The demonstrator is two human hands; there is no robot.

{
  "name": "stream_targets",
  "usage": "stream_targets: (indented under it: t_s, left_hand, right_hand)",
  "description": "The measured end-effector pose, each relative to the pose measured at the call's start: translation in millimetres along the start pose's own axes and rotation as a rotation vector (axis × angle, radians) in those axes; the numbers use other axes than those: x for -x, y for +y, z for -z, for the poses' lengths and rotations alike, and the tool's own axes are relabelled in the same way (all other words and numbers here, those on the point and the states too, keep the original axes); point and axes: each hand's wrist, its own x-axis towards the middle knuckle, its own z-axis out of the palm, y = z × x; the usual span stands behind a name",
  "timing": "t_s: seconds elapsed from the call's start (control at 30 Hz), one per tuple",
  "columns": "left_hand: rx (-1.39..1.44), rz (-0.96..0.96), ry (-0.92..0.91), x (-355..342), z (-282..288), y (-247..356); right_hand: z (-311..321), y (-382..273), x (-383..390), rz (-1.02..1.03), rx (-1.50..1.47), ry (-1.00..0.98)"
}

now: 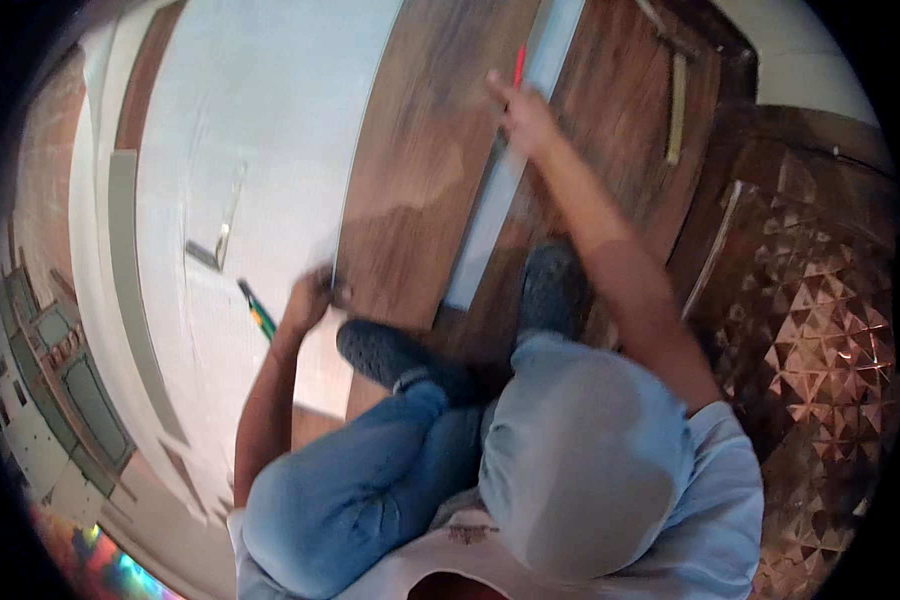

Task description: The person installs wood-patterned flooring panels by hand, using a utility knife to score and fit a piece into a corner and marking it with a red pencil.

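Note:
A red pencil-like marker is held in my right hand, slightly blurred, with a finger or thumb jutting left. That hand is over the inner edge of a loose brown wood-look floor plank, beside a pale strip. My left hand is closed at the plank's left edge, thumb towards the wood; its fingertips are partly hidden. Just left of it, a green-and-black tool with an orange patch lies on the white sheet. A hammer-shaped tool with a dark head rests farther out.
Laid wood-look planks carry a yellow-handled tool at the right. My dark shoes stand close to the plank. A grey-green strip runs along the left, and a copper faceted surface is at the far right.

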Motion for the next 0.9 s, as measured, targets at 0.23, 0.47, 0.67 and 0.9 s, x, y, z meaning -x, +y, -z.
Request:
stream_targets:
  t_s: [0.23,0.47,0.67,0.9]
  left_hand:
    - [-0.248,0.153,-0.037,-23.1,1.7,49.2]
    - [-0.316,0.106,-0.057,-21.9,-20.5,47.9]
    - [-0.177,0.101,-0.043,-24.8,-39.8,52.2]
    - [-0.104,0.272,-0.069,-20.9,-49.4,77.4]
  right_hand:
    - [22.6,-0.2,-5.6,0.001,-0.014,-0.058]
    - [55.3,10.4,-6.0,-0.046,0.084,0.058]
    - [70.5,10.9,-8.2,-0.078,0.140,0.076]
    - [66.7,0.3,0.6,-0.079,0.196,0.146]
